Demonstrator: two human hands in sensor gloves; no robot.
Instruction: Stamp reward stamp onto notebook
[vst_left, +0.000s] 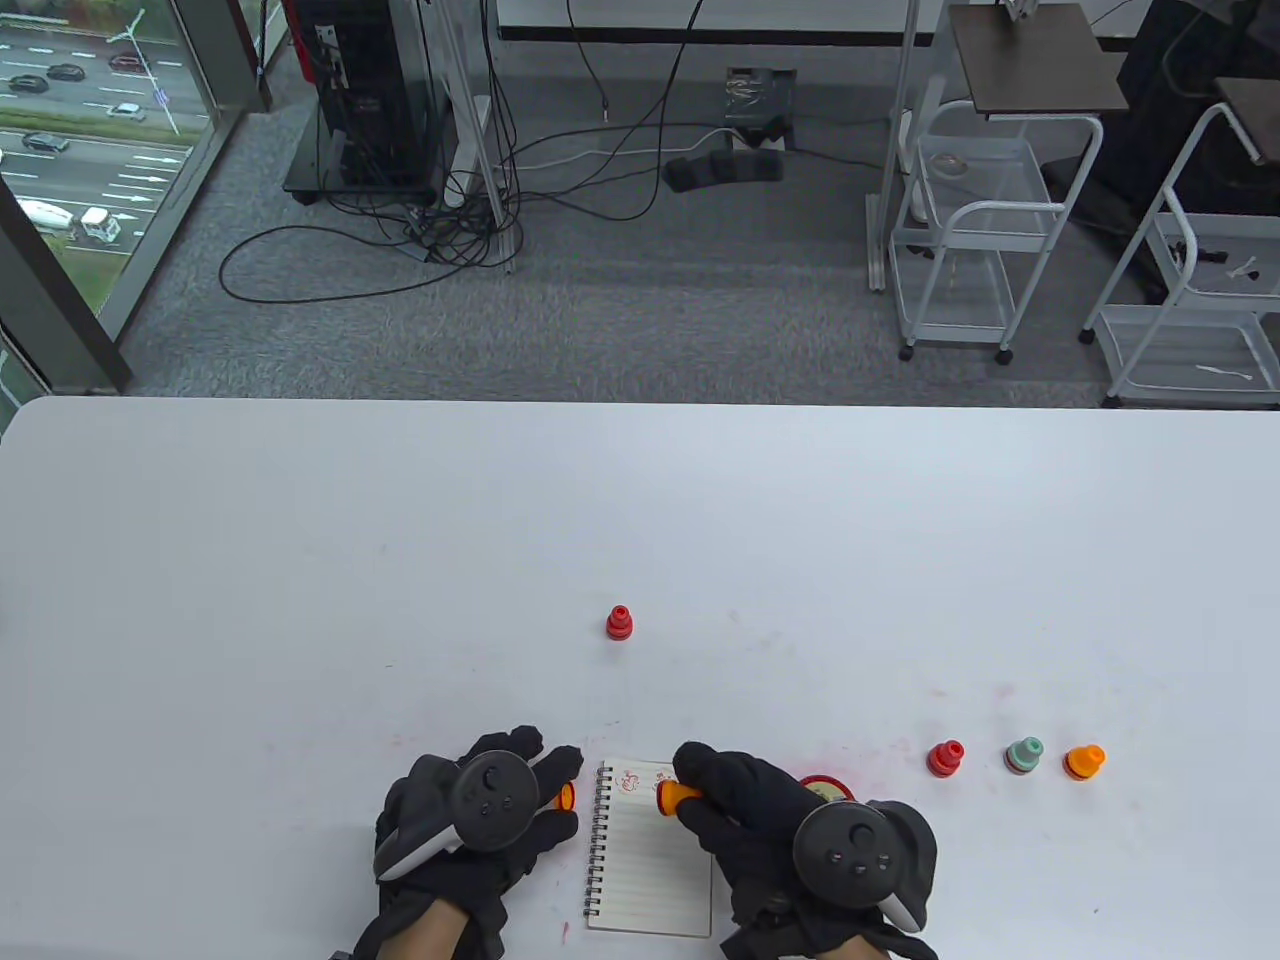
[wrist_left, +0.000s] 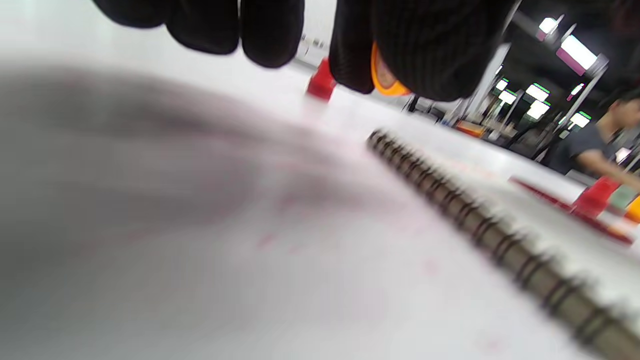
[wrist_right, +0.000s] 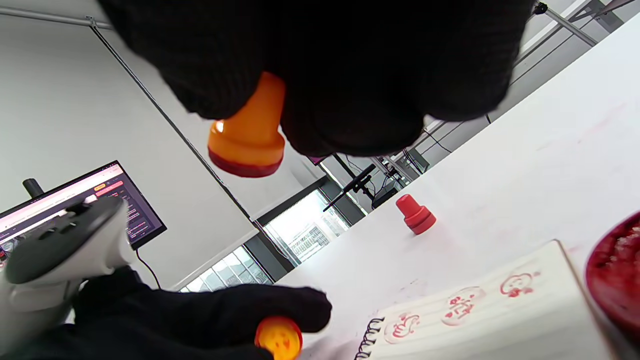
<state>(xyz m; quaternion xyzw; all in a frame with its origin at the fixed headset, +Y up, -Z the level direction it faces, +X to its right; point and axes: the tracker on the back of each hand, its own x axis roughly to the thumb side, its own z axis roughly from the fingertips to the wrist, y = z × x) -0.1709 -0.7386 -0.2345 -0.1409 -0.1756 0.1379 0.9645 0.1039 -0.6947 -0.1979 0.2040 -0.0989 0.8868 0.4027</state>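
Observation:
A small spiral notebook (vst_left: 650, 860) lies open on the white table (vst_left: 300, 600), with three red stamp marks along its top line (wrist_right: 460, 302). My right hand (vst_left: 700, 785) grips an orange reward stamp (vst_left: 675, 797) lying sideways just above the notebook's top edge. In the right wrist view the stamp (wrist_right: 247, 135) hangs above the page with its red inked face clear of the paper. My left hand (vst_left: 556, 792) rests left of the spiral and pinches the stamp's orange cap (vst_left: 566, 796), which also shows in the left wrist view (wrist_left: 385, 80).
A red ink pad (vst_left: 825, 787) sits right of the notebook, partly hidden by my right hand. A red stamp (vst_left: 619, 623) stands farther back. Red (vst_left: 945, 758), green (vst_left: 1023, 755) and orange (vst_left: 1084, 763) stamps stand in a row at the right.

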